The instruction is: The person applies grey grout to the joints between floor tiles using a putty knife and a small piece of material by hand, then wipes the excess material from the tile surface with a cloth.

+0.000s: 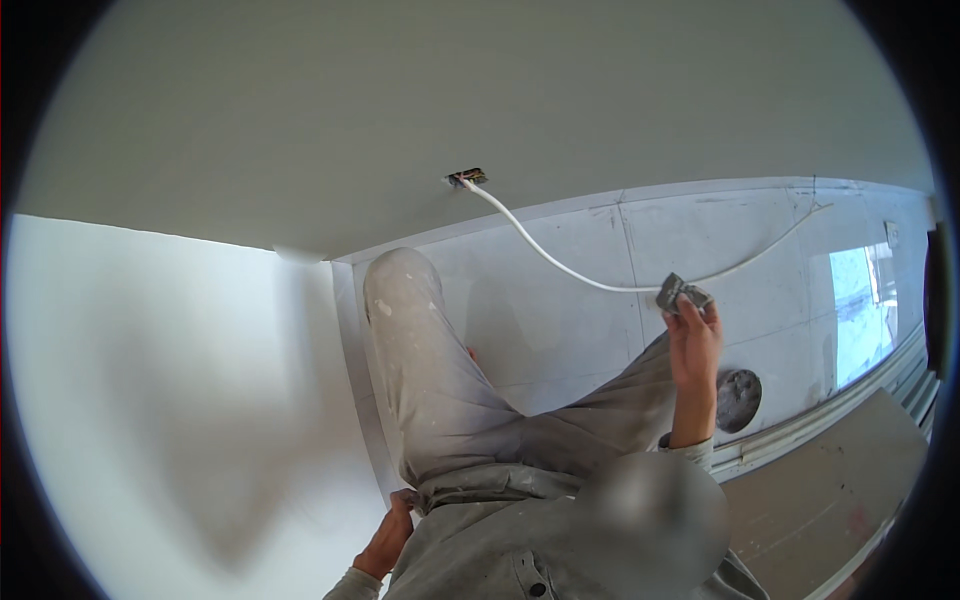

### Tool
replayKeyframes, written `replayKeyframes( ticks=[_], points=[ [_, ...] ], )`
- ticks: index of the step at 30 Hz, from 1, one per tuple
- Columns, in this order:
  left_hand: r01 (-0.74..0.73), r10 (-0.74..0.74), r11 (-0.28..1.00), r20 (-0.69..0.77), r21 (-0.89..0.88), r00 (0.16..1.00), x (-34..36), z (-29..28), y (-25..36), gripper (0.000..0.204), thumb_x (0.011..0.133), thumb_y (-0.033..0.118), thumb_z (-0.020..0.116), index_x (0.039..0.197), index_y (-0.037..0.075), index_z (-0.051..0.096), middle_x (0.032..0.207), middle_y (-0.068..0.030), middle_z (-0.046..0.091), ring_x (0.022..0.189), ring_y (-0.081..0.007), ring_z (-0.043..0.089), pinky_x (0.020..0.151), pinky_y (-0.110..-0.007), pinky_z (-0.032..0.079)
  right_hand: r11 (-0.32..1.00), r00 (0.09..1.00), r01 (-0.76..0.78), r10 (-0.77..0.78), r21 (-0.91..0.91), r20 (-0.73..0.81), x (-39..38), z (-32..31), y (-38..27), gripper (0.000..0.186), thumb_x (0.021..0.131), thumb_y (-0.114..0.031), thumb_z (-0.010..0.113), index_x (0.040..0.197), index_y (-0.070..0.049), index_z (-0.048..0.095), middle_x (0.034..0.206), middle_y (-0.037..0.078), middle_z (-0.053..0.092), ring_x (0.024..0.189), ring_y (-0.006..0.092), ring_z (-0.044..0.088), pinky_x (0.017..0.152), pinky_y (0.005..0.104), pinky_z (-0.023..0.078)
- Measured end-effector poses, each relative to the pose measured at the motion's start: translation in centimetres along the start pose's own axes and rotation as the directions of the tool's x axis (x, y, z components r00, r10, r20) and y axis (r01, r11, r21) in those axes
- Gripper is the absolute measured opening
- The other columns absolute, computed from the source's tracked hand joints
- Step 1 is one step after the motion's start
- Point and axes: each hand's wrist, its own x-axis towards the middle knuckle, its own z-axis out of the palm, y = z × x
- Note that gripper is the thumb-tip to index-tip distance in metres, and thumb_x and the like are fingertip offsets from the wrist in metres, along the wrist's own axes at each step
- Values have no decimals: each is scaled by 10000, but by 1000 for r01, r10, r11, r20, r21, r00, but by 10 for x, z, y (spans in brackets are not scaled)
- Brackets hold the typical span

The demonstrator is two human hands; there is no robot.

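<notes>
My right hand point(694, 345) is raised at the right over the tiled floor. Its fingers and thumb pinch a small dark grey blocky piece point(672, 291), too unclear to name more exactly. A white cable point(560, 262) runs out of a recessed wall box point(466, 178) with coloured wires in it. The cable curves down and passes at or behind the grey piece; touching or apart, I cannot tell. Low at the left, my left hand point(392, 532) is closed against my clothing at the hip. Whatever is in its fingers is hidden.
A grey wall point(400, 90) stands ahead, and a white wall point(150, 400) at my left. Beyond my right forearm sits a round, dark grey-topped thing point(738, 400). Long white strips point(770, 448) and a brownish board point(830, 490) lie at the right. A socket plate point(891, 235) shows at far right.
</notes>
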Motion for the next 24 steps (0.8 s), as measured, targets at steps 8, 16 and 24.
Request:
replayKeyframes(
  ticks=[8, 16, 24],
  points=[
    [-83, 49, 975, 164, 207, 985, -57, 18, 95, 674, 966, 534, 366, 1351, -13, 452, 1345, -224, 549, 1210, -358, 548, 1028, -471, 448, 994, 993, -92, 95, -56, 65, -28, 10, -9, 195, 956, 6, 656, 1130, -37, 580, 1025, 83, 720, 899, 167, 715, 777, 310, 600],
    [-613, 628, 644, 141, 458, 765, -76, 26, 106, 391, 991, 320, 647, 1073, -27, 488, 1021, -176, 635, 879, -262, 637, 849, -393, 541, 986, 988, -133, 139, -100, 63, -40, 5, -1, 210, 958, 5, 653, 1147, -44, 573, 1040, 84, 726, 898, 173, 724, 783, 320, 599],
    [-484, 386, 831, 340, 275, 857, -25, -40, 88, 334, 939, -18, 658, 1071, 37, 357, 1050, -136, 581, 917, -216, 591, 885, -342, 512, 946, 963, -258, 269, -194, 32, -25, 4, 61, 216, 948, -42, 674, 1155, -37, 612, 1024, 62, 720, 908, 159, 712, 822, 321, 587]
  ],
)
